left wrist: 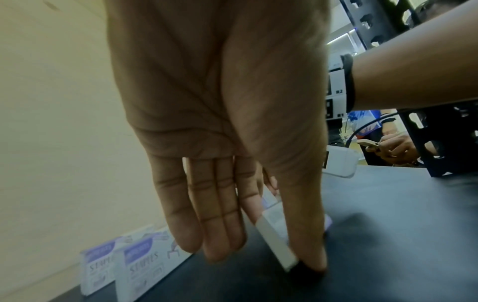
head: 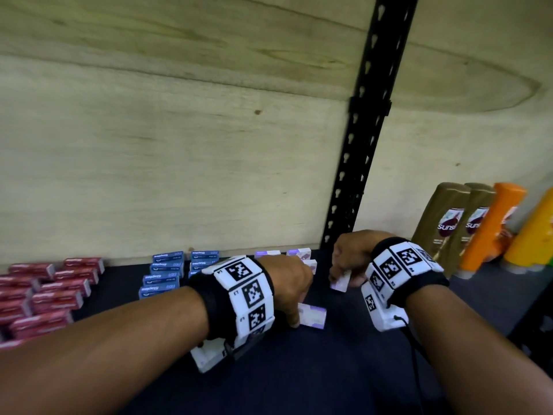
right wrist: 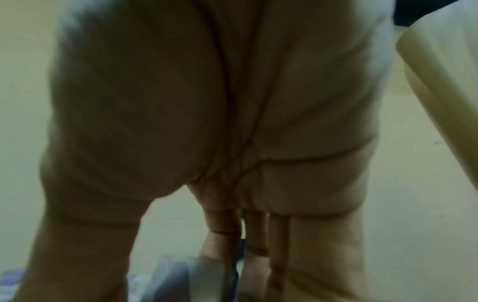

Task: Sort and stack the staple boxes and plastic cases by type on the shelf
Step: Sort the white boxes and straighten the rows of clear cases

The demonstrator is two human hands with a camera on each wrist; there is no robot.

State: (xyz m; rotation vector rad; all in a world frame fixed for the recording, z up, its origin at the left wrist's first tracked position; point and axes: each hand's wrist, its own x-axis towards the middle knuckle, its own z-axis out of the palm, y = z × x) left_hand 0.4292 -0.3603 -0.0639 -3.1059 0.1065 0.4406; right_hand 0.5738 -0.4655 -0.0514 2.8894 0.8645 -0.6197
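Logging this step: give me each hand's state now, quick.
Left hand: pinching a purple box on the shelf, thumb and forefinger.
Right hand: gripping another purple box.

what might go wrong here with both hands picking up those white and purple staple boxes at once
The left hand pinches its white and purple box only by one end, so it may well twist or slip on lifting. The right hand grips another box close by; the two hands could bump as they move. The matching stack stands right behind the left hand, and a knuckle might topple it.
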